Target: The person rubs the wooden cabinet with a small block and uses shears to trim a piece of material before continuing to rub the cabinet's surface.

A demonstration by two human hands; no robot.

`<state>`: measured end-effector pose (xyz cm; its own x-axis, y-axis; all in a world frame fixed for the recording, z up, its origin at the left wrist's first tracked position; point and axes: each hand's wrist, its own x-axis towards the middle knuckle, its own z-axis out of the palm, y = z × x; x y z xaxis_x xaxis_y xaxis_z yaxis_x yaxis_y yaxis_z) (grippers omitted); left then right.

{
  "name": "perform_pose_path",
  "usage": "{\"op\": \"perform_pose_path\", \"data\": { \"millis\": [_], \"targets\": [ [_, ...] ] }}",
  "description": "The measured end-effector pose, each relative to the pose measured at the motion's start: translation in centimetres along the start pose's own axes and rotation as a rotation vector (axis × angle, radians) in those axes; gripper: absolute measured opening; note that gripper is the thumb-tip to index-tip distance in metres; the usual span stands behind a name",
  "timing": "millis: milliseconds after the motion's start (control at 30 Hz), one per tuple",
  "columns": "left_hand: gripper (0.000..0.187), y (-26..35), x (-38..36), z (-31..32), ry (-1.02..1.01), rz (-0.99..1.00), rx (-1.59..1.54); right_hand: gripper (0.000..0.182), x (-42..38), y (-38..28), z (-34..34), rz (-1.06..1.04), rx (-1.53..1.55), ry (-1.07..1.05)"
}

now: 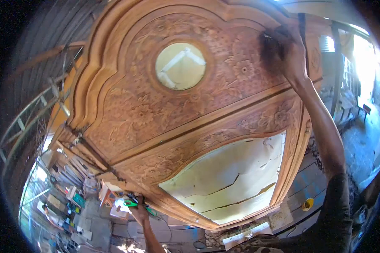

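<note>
A large carved wooden furniture piece (143, 114) fills the middle of the head view, with flower reliefs, a round opening and a curved top moulding. My right hand (289, 42) reaches up to its upper right, fingers curled against the carved face beside a dark patch; I cannot tell what, if anything, they hold. Down at the lower left edge of the woodwork, my left hand (140, 211) is closed around a green and black tool (132, 203). Below the carved band, a pale, cracked surface (236, 181) shows through a shaped opening.
A yellow container (308, 204) stands on the floor at lower right. Another person (53, 217) is far off at lower left, near scattered tools and boards. Metal trusswork (34, 109) rises at left under a corrugated roof. Bright openings light the right side.
</note>
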<state>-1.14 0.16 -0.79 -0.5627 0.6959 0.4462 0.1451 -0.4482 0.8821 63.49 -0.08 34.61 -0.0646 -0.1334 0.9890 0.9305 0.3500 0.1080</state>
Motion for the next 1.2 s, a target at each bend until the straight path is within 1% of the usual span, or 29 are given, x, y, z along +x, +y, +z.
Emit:
{"op": "perform_pose_path", "data": {
  "millis": [33,67,100,133,200,233,267,333,367,400,467,500,533,567,600,633,667,700,733,767,800,867,900,967,1000,1067,1100,1167,1200],
  "targets": [
    [0.059,0.0,-0.3,-0.6,0.019,-0.002,0.003,0.014,-0.2,-1.4,0.1,0.0,-0.037,0.005],
    [0.058,-0.5,0.0,-0.3,0.017,0.038,0.004,0.014,0.4,-2.5,0.4,-0.016,-0.077,0.026],
    [0.057,-1.0,0.4,0.0,0.015,0.078,0.007,0.014,1.3,-4.0,1.5,-0.095,-0.041,0.079],
    [0.057,-1.6,0.5,-0.4,0.036,0.08,0.005,0.014,2.1,-5.4,2.8,-0.104,-0.022,0.084],
    [0.047,-2.9,1.0,-1.1,-0.015,0.083,0.095,0.013,3.9,-8.1,5.4,-0.013,-0.071,0.187],
    [0.045,-2.9,1.2,-0.7,0.001,0.149,0.096,0.011,4.8,-9.2,6.6,0.034,0.025,0.168],
    [0.045,-3.0,1.0,-0.4,0.022,0.146,0.093,0.011,5.9,-10.3,7.6,0.024,0.043,0.168],
    [0.043,-0.9,0.1,0.6,0.016,0.202,0.034,0.013,7.7,-12.7,9.2,-0.003,-0.05,0.206],
    [0.044,1.3,-0.7,0.9,-0.008,0.14,0.122,0.013,8.9,-14.5,9.6,0.093,0.033,0.199],
    [0.044,1.7,-0.7,0.7,0.007,0.129,0.126,0.013,9.4,-15.9,10.3,0.089,0.049,0.189],
    [0.045,2.0,-0.7,0.5,0.008,0.017,0.297,0.011,10.2,-18.1,11.5,-0.106,-0.084,0.383],
    [0.045,1.5,-0.5,0.3,0.03,-0.079,0.3,0.011,9.9,-18.6,11.5,-0.109,-0.07,0.372],
    [0.045,2.0,-0.5,1.0,0.04,-0.091,0.3,0.013,9.4,-18.8,11.1,-0.16,-0.092,0.28],
    [0.042,2.5,-0.6,2.0,0.08,0.023,0.149,0.015,9.0,-19.0,10.6,-0.212,-0.114,0.191],
    [0.04,2.8,-0.8,2.4,0.12,0.138,0.001,0.015,8.3,-19.2,10.0,-0.217,-0.101,0.184],
    [0.042,2.2,-0.6,1.7,0.101,0.165,0.107,0.02,7.7,-19.2,9.3,-0.216,0.063,-0.015],
    [0.042,0.9,0.0,1.4,0.111,0.164,0.105,0.025,7.5,-18.9,8.9,-0.212,0.223,-0.209],
    [0.042,-0.8,0.5,1.0,0.14,0.209,0.124,0.025,7.6,-18.1,9.0,-0.215,0.227,-0.212],
    [0.042,-0.7,0.4,1.2,0.165,0.252,0.142,0.033,8.1,-17.1,9.4,-0.093,0.289,-0.169],
    [0.044,-0.5,0.2,1.3,0.161,0.245,0.104,0.042,8.2,-16.5,9.7,0.029,0.346,-0.124],
    [0.044,-0.4,0.1,1.3,0.158,0.239,0.102,0.042,7.6,-17.2,10.1,0.027,0.343,-0.131],
    [0.044,-0.2,-0.1,1.2,0.172,0.255,0.178,0.029,4.9,-20.8,12.2,-0.034,0.092,-0.106],
    [0.044,0.4,-0.1,1.5,0.18,0.251,0.173,0.037,3.3,-22.6,13.2,-0.123,0.08,-0.158],
    [0.041,1.6,-0.7,1.9,0.165,0.245,0.08,0.037,0.9,-27.3,13.1,-0.257,0.043,-0.187],
    [0.041,1.5,-0.8,1.7,0.167,0.242,0.077,0.037,0.3,-28.2,12.2,-0.262,0.043,-0.188],
    [0.036,1.0,-0.4,1.2,0.049,0.142,0.065,0.054,-0.3,-29.5,11.1,-0.259,0.365,-0.731],
    [0.033,-0.1,0.0,1.1,0.095,0.172,0.118,0.054,-0.2,-29.0,11.2,-0.265,0.363,-0.734],
    [0.032,1.0,-0.4,1.4,0.103,0.149,0.133,0.039,0.2,-26.0,11.7,-0.483,0.563,-0.342],
    [0.031,1.6,-0.7,1.5,0.109,0.13,0.158,0.039,1.3,-24.8,11.7,-0.491,0.569,-0.351]
  ]
}}
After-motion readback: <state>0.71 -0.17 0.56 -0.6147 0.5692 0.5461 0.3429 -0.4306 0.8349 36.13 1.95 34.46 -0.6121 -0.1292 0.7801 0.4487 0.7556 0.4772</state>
